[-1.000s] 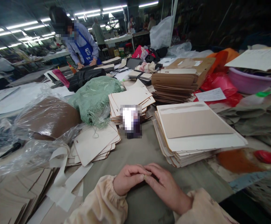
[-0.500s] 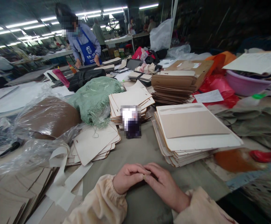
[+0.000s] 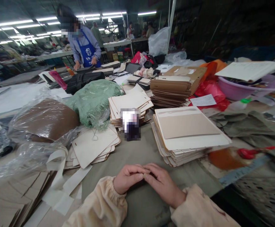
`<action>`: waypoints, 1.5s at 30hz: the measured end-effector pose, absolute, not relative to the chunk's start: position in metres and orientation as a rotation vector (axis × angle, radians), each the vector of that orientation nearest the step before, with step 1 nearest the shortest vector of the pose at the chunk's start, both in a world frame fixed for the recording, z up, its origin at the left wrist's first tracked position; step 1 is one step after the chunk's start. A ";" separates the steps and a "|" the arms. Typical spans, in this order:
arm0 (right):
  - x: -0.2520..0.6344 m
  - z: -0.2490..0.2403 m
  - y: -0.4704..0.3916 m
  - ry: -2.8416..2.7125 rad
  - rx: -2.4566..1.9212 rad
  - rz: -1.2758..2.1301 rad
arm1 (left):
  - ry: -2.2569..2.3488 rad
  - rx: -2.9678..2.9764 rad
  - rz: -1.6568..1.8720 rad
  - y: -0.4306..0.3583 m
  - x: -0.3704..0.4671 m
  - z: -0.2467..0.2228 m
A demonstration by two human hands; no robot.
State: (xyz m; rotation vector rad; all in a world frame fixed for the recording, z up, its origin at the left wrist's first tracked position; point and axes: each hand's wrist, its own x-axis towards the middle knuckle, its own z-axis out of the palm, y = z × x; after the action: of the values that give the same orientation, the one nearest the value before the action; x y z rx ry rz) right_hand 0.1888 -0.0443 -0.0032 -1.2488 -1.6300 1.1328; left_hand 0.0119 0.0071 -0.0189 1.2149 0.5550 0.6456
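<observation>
My left hand [image 3: 128, 178] and my right hand [image 3: 164, 183] meet fingertip to fingertip above the grey-green cloth [image 3: 106, 183]. Their fingers are stretched out in a gentle curve, the thumbs a little apart from them, and both hands look open. I see nothing held in either one; the undersides of the palms are hidden. Beyond my right hand lies a stack of pale panels [image 3: 191, 145] with a brown sheet [image 3: 190, 125] on top. Past my left hand, cream panels [image 3: 92, 146] are fanned out. A pixelated object [image 3: 130, 124] stands between these piles.
White strips [image 3: 77, 179] and brown sheets [image 3: 7, 198] lie at left, near a plastic-wrapped brown piece [image 3: 44, 119] and a green fringed cloth [image 3: 94, 99]. An amber bottle [image 3: 227, 157] with a red cap lies at right. A co-worker in a blue apron [image 3: 88, 52] stands across the table.
The view has shifted slightly, so most things on the table appear a little further left. My hands keep the same pose, fingertips touching.
</observation>
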 end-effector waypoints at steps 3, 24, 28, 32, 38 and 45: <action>0.189 -0.003 -0.044 -1.637 -1.256 1.130 | 0.559 1.212 0.660 0.007 0.013 -0.020; 0.186 -0.005 -0.044 -1.639 -1.256 1.101 | 0.530 1.167 0.678 0.009 0.013 -0.021; 0.186 -0.004 -0.045 -1.639 -1.256 1.100 | 0.526 1.170 0.684 0.010 0.013 -0.027; 0.186 -0.002 -0.046 -1.652 -1.271 1.088 | 0.529 1.149 0.687 0.011 0.013 -0.030; 0.186 -0.004 -0.046 -1.651 -1.263 1.083 | 0.506 1.127 0.713 0.012 0.014 -0.030; 0.185 -0.010 -0.046 -1.635 -1.255 1.087 | 0.496 1.113 0.737 0.012 0.016 -0.030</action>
State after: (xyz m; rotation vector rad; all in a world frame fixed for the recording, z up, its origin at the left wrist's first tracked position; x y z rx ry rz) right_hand 0.1850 -0.0456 -0.0101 -1.2547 -1.6350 1.0869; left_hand 0.0163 0.0122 -0.0296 1.1130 0.4960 0.7372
